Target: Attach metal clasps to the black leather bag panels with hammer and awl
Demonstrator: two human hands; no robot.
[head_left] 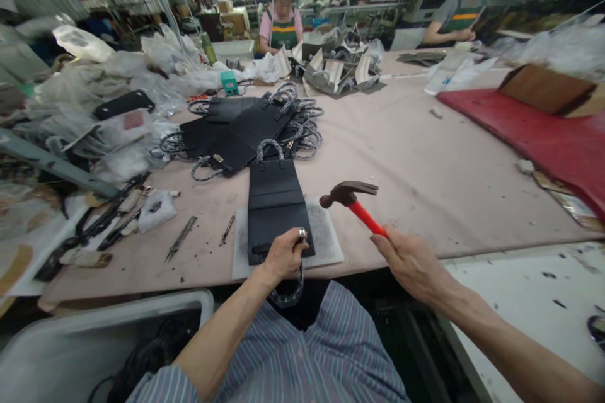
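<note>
A flat black leather bag panel (275,201) with a braided handle lies on a white pad (326,240) at the table's near edge. My left hand (282,256) is closed on a small metal punch (302,236), held upright on the panel's near end. A chain loop (289,295) hangs below that hand. My right hand (410,262) grips the red handle of a claw hammer (352,198), its dark head raised above the pad to the right of the panel.
More black panels with braided handles (250,129) are piled beyond. Scissors and hand tools (108,220) lie left, with plastic bags behind. A red sheet (539,135) covers the right. Two other people sit at the far side. A grey bin (85,334) stands below left.
</note>
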